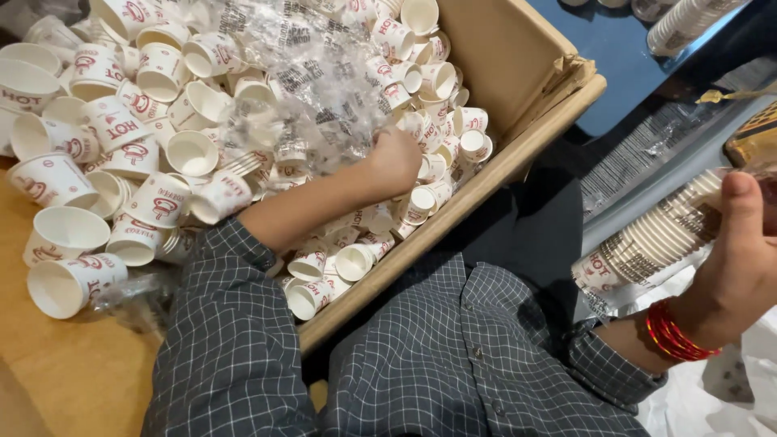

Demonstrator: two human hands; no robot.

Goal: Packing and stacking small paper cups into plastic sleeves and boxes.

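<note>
**A:** In the cardboard box (518, 57), the left hand (394, 159) is digging, fingers curled shut among the loose paper cups (194, 152) and the crinkly plastic wrap (324, 81). Can't tell if it's actually gripping one.

**B:** The right hand (740, 267) is clamping a long stack of cups (647, 243), tilted sideways. I'd guess it's risking sliding apart. Cups are already spilling onto the wooden table (65, 372); a blue surface (615, 57) is showing beyond.

One head-worn view looks steeply down, close over the cardboard box (518, 97) of loose paper cups at the person's lap.
</note>
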